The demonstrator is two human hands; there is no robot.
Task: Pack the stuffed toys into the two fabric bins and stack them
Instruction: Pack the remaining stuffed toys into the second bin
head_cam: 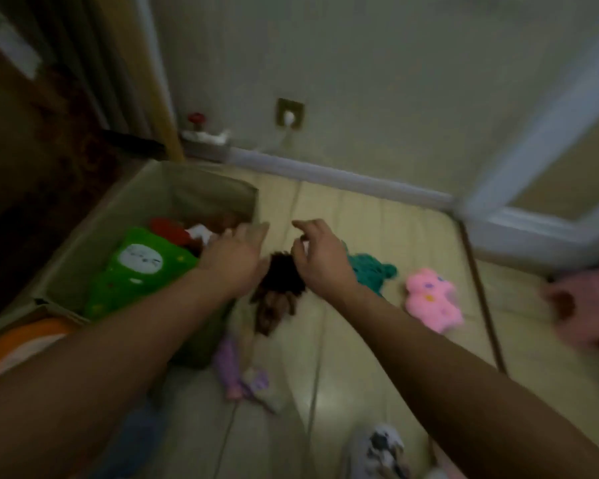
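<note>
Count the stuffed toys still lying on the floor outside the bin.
5 at least: brown toy beneath the hands, teal, pink, purple, black-and-white at bottom edge. Blurred shapes at the frame's edges may be more.

1 view only: camera on my head, angled forward and down over both outstretched forearms. Left hand [236,252] and right hand [317,252] sit near frame centre, close to lens. Floor [377,271] fills the lower half; wall [377,81] and baseboard [343,176] cross the top. Wide-angle bending at edges; frame blurred. No 2nd view to overlap with.
</note>
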